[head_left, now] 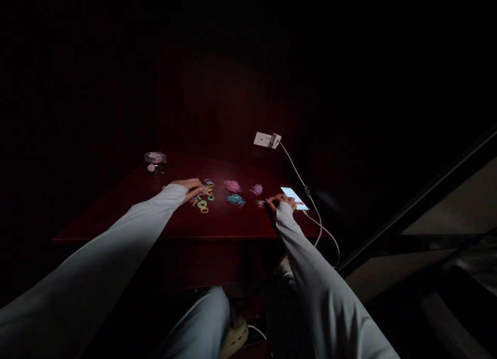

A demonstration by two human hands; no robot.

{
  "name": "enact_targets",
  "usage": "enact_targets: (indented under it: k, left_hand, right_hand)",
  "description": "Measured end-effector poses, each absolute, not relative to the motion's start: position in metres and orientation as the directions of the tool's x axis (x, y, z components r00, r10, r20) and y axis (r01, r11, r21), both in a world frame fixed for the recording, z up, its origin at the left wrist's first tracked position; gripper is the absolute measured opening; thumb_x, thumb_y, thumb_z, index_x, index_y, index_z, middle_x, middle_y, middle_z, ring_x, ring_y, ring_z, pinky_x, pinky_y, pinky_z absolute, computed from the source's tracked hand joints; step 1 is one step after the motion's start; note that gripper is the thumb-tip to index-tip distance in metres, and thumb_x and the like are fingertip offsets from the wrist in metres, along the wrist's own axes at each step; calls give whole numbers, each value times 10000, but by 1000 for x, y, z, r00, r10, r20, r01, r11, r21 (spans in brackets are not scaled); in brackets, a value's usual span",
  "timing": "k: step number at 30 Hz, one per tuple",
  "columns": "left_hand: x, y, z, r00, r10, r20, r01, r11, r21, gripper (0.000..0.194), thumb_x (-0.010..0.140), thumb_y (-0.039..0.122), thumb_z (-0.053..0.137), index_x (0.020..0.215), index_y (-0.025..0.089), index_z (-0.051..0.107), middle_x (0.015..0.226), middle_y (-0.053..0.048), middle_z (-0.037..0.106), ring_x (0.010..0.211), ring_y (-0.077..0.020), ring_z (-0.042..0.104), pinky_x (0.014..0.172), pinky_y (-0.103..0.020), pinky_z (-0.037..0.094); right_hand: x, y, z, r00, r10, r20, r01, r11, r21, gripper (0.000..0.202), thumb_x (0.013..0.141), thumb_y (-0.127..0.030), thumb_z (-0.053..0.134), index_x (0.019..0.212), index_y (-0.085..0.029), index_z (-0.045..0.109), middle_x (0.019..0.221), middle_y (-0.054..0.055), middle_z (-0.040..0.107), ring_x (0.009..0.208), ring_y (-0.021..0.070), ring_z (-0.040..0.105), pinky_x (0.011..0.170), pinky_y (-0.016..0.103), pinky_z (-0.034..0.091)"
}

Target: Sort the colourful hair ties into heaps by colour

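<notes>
My left hand [189, 187] reaches over a mixed pile of small elastic bands and coloured rings [202, 204] that look like hair ties. Its fingers are stretched out and touch the edge of the pile. My right hand [282, 200] is in front of a lit phone [298, 199], fingers curled, thumb and forefinger together beside a small pile of yellowish bands [261, 203]. Whatever is in that pinch is too small to make out. Between the hands lie separate heaps of pink bands [232, 186], blue bands [235, 199] and purple bands [257, 189].
A clear lidded jar [155, 163] stands at the back left of the dark red table [171, 227]. A white cable [292, 164] runs from the wall socket [267, 140] down past the phone. My knee [212, 307] is below the table's front edge.
</notes>
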State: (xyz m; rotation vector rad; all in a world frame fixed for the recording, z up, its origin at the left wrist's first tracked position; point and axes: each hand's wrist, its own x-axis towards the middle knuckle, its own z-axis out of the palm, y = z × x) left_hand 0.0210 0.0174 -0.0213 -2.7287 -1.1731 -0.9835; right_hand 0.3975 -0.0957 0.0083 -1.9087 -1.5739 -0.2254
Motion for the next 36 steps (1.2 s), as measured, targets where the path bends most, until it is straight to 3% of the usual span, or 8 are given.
enact_targets:
  k: [7, 10, 15, 20, 24, 30, 36]
  left_hand:
    - [19, 19, -21, 539, 659, 525, 643, -724, 248, 378, 980, 466, 368, 902, 203, 629, 918, -25, 646, 815, -149, 599, 698, -233, 404]
    - [20, 16, -19, 537, 658, 528, 647, -723, 242, 376, 981, 463, 372, 926, 208, 642, 923, -24, 648, 814, -149, 596, 684, -232, 399]
    - [22, 15, -20, 543, 640, 543, 628, -739, 243, 399, 986, 464, 361, 975, 208, 667, 930, -24, 666, 807, -144, 598, 682, -223, 405]
    - [21, 12, -15, 561, 625, 542, 601, -758, 252, 403, 999, 458, 365, 1011, 204, 677, 971, -36, 679, 861, -149, 616, 717, -220, 430]
    - [20, 6, -8, 565, 612, 554, 591, -768, 246, 395, 1007, 445, 370, 1028, 207, 686, 989, -41, 681, 873, -153, 622, 723, -222, 441]
    - [24, 4, -9, 541, 592, 598, 605, -767, 212, 397, 1017, 423, 359, 955, 199, 681, 914, -35, 666, 783, -134, 608, 658, -216, 415]
    - [27, 7, -12, 497, 600, 626, 636, -743, 208, 381, 1017, 405, 367, 911, 195, 666, 877, -28, 649, 762, -132, 583, 654, -218, 406]
  right_hand:
    - [398, -95, 12, 339, 812, 475, 903, -138, -408, 273, 916, -410, 573, 897, -237, 784, 1103, 97, 686, 1107, 316, 452, 882, 414, 293]
    - [392, -98, 15, 325, 779, 537, 921, -131, -368, 292, 961, -367, 511, 967, -231, 768, 1101, 109, 686, 1080, 307, 456, 868, 410, 280]
    - [342, -100, 13, 25, 769, 639, 989, 74, -128, 233, 982, -370, 529, 1046, -284, 736, 1114, 53, 672, 1071, 243, 458, 881, 365, 256]
    - [258, -93, 8, -146, 741, 656, 958, 271, -92, 198, 978, -415, 564, 1053, -326, 725, 1100, 6, 674, 1062, 212, 469, 900, 351, 231]
    - [216, -80, 7, -150, 744, 651, 931, 328, -161, 203, 990, -397, 543, 1045, -321, 723, 1084, 13, 687, 1073, 221, 482, 900, 360, 234]
    - [203, -59, 6, -2, 768, 641, 911, 266, -315, 229, 984, -375, 533, 1006, -288, 744, 1094, 54, 696, 1062, 253, 499, 862, 373, 255]
    - [206, -44, 0, 190, 807, 560, 901, 84, -426, 265, 978, -359, 519, 934, -268, 765, 1076, 91, 703, 1082, 295, 493, 843, 387, 262]
